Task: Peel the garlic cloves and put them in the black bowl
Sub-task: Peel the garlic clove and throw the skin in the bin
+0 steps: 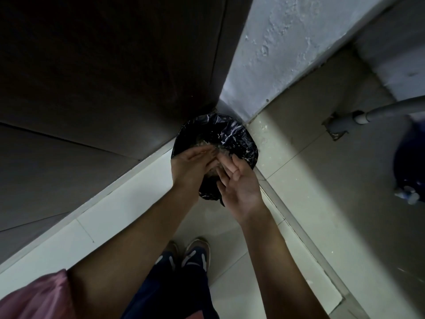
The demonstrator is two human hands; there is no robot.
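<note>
From the head camera, both hands hover over a bin lined with a black plastic bag (232,132): the left hand (195,164) is flat, fingers straight and pointing right, while the right hand (239,183) lies palm-up with fingers loosely spread, their tips meeting above the bag; neither holds anything. Pale papery scraps (204,142) lie inside the bag (where the garlic cloves and black bowl are, I cannot tell). The bin stands on a pale tiled floor (299,180), in the corner between a dark wooden panel (92,77) and a rough grey wall (287,42), with a grey pipe (379,109) at right
</note>
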